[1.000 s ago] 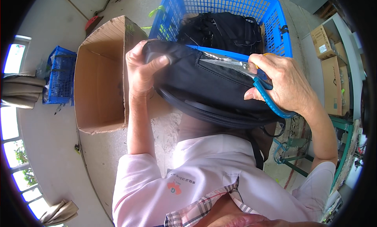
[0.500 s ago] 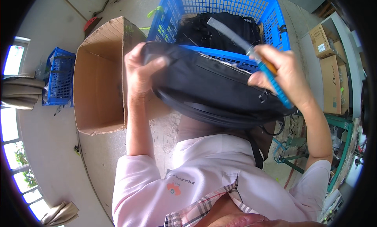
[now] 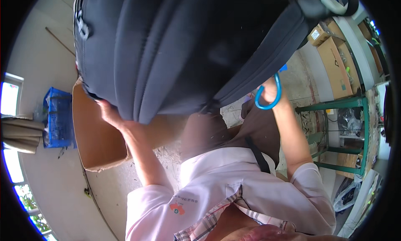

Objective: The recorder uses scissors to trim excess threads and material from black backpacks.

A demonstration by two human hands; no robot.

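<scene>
On the pale shirt (image 3: 246, 170), near the edge of its plaid collar (image 3: 210, 221), an orange-red emblem (image 3: 176, 209) with one letter stands beside a line of small dark characters (image 3: 185, 200). The small carton (image 3: 322, 35) bears a white label (image 3: 315, 34), the larger carton (image 3: 333, 72) a dark mark (image 3: 336, 63), both unreadable.

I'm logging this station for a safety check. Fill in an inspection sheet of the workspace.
Surface: pale floor with dark marks; the bag is held up above it.
Work items: black bag, filling the upper view; blue curved handle below its right side, the rest of that tool hidden.
Clutter: open cardboard carton at left; blue crate by the wall; cardboard boxes at right.
Hands: left hand holds the bag's lower left edge; right hand is at the handle, its fingers mostly hidden.
Cables: none clearly made out.
Surroundings: green frame at right; curtain by the left windows.
</scene>
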